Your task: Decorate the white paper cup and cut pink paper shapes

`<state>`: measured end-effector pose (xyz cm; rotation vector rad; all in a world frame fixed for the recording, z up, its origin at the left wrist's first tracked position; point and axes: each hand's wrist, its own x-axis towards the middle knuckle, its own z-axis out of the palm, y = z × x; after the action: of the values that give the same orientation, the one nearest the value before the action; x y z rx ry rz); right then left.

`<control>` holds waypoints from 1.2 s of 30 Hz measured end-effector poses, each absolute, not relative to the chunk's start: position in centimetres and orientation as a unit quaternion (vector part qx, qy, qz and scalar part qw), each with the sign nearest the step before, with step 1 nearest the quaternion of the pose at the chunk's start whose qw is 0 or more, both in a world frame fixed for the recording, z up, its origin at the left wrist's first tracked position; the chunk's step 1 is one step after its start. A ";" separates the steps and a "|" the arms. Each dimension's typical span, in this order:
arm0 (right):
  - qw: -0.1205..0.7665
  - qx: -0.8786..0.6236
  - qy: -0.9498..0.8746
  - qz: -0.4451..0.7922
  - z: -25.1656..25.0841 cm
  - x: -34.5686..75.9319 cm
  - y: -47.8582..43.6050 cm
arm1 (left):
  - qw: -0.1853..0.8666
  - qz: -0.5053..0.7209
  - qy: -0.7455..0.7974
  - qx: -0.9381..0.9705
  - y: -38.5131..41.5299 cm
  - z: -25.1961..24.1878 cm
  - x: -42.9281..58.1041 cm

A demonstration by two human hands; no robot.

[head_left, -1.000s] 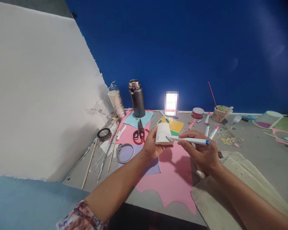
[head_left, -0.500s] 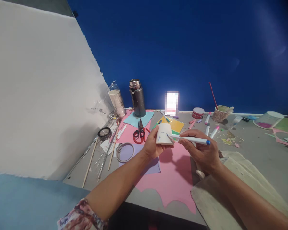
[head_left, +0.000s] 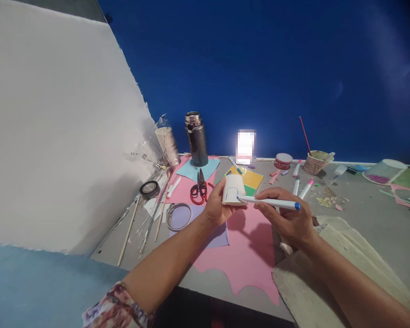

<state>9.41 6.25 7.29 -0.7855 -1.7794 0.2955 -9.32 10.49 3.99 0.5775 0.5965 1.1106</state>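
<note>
White cup (head_left: 235, 182): held up above the grey table (head_left: 372, 205), at the centre of the clock for the seated worker I watch; narrow end up, a blue line (head_left: 232, 188) drawn on its side.
Left hand (head_left: 217, 208): at 8 o'clock of the cup, curled around its left side and beneath it, gripping it.
Right hand (head_left: 292, 221): at 4 o'clock, pinching a white marker (head_left: 276, 203) between thumb and fingers; the marker's blue end points towards 3 o'clock, its tip against the cup, beside the line.
Coloured sheets: pink paper (head_left: 253, 259) with a scalloped edge at 6 o'clock, lavender paper (head_left: 218, 239) at 7, a yellow and green sheet (head_left: 251, 177) at 1.
Scissors (head_left: 198, 195): red-handled, at 9 o'clock, near the left hand.
Tape: a pale roll (head_left: 170, 222) at 8 o'clock, a black roll (head_left: 144, 191) at 9.
Tall things: a dark flask (head_left: 198, 148) at 11 o'clock; stacked paper cups (head_left: 169, 146) in clear wrap at 10.
Patterned cup (head_left: 312, 165): at 2 o'clock, a red stick (head_left: 304, 135) standing in it.
Cloth (head_left: 338, 269): pale, at 4 o'clock, under the right forearm.
</note>
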 end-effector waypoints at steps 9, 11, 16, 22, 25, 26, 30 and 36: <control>0.553 -0.307 -0.762 0.140 7.4 9.5 6.1 | 0.753 0.523 0.296 0.268 10.3 4.3 -9.2; 0.554 -0.315 -0.757 0.144 7.5 9.5 6.1 | 0.751 0.523 0.295 0.274 10.3 4.3 -9.2; 0.553 -0.319 -0.757 0.137 7.6 9.5 6.2 | 0.743 0.533 0.297 0.276 10.4 4.2 -9.2; 0.573 -0.344 -0.737 0.102 7.2 9.5 6.6 | 0.744 0.534 0.292 0.276 10.4 4.0 -9.3; 0.576 -0.335 -0.738 0.102 7.0 9.4 6.7 | 0.745 0.533 0.289 0.278 10.3 3.9 -9.2; 0.577 -0.334 -0.738 0.103 7.0 9.4 6.7 | 0.745 0.532 0.288 0.279 10.3 3.9 -9.2; 0.579 -0.337 -0.735 0.103 6.7 9.4 6.9 | 0.741 0.534 0.291 0.283 10.2 3.9 -9.1; 0.573 -0.340 -0.739 0.099 6.7 9.4 6.9 | 0.733 0.540 0.289 0.294 10.2 3.5 -8.8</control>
<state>9.44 6.91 6.67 -0.7979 -1.7328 0.2317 -8.80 10.18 3.54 0.6466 0.6363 1.1883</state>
